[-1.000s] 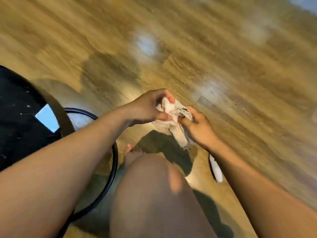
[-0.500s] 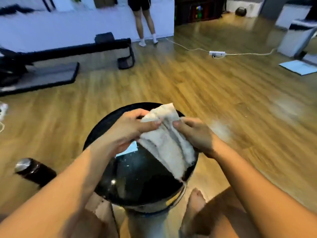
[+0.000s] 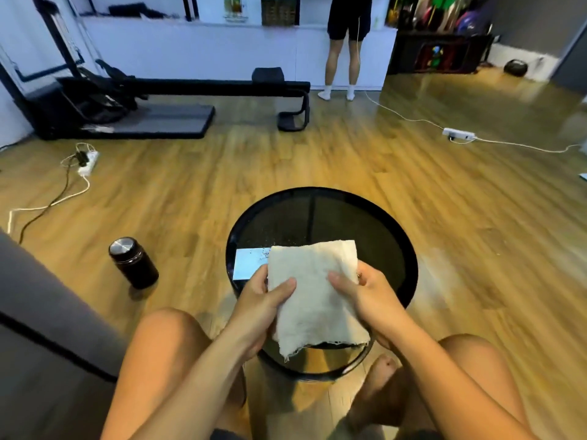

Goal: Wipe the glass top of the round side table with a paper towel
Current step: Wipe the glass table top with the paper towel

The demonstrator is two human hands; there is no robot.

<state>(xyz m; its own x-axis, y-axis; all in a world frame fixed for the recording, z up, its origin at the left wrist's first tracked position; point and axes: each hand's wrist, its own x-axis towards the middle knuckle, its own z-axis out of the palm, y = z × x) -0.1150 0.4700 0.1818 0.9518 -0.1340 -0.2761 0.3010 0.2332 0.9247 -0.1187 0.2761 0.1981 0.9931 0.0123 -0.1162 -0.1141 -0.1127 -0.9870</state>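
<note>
The round glass-topped counter [image 3: 343, 220] stands on the wooden floor [image 3: 317, 160] between the seated person's knees. Over its near half the paper towel [image 3: 314, 290] is spread as a flat sheet. Its long axis runs away from the person, and its frayed near edge hangs past the rim. Half a second ago it hung bunched and slanted. The left hand [image 3: 257, 309] and right hand [image 3: 374, 300] grip its side edges, fingers [image 3: 282, 287] pinched over the top. A dark flask [image 3: 133, 265] stands upright on the floor to the left. Its metal lid is on, so the contents are hidden.
</note>
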